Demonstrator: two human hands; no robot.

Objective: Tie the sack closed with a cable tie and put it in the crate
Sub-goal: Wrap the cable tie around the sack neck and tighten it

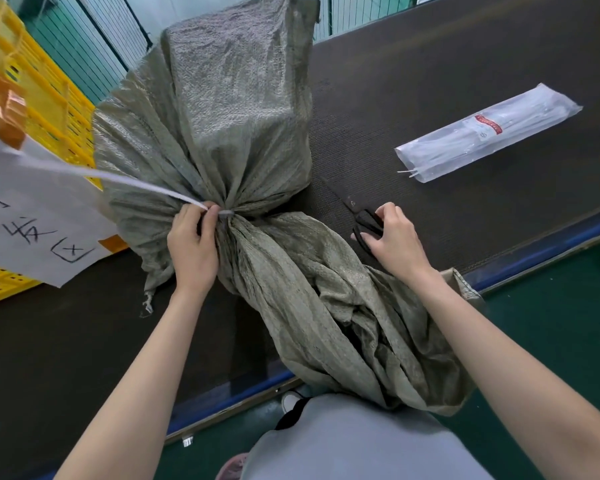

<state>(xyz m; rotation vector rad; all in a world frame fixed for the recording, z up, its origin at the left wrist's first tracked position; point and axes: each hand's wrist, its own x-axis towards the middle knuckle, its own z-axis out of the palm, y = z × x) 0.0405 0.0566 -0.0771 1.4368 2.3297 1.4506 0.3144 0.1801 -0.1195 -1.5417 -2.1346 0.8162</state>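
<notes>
A grey-green woven sack point(232, 109) stands on the dark table, its neck gathered and cinched by a white cable tie point(226, 213). The tie's long tail point(125, 178) sticks out to the left. My left hand point(191, 244) pinches the tail right at the gathered neck. The sack's loose mouth point(329, 306) spills toward me over the table edge. My right hand point(392, 237) rests on the black handles of a pair of scissors point(366, 226) lying to the right of the neck. The yellow crate point(49, 98) stands at the left.
A clear plastic pack of cable ties point(489, 133) lies on the table at the right. A white paper sign point(39, 209) with handwriting hangs on the crate. The table's blue front edge point(534, 254) runs diagonally, with green floor beyond.
</notes>
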